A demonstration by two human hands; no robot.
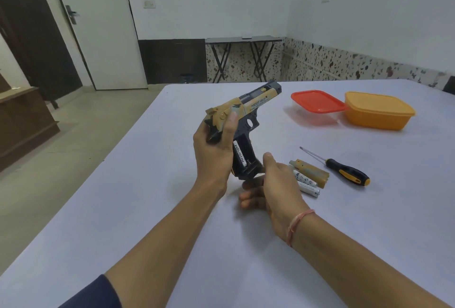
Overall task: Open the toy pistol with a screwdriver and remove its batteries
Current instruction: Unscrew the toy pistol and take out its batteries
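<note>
My left hand (213, 150) grips the tan and black toy pistol (248, 108) by the back of its slide, muzzle pointing up and away. Its grip is open, and one white battery (239, 154) sits in the bare compartment. My right hand (268, 184) is cupped under the butt of the grip, fingers touching it. On the table to the right lie two white batteries (306, 183), the tan grip cover (311, 172) and a black and yellow screwdriver (344, 171).
The white table (172, 234) carries a clear box with a red lid (317, 103) and an orange lidded box (379, 111) at the far right. A folding table stands against the far wall, and a door is at the left.
</note>
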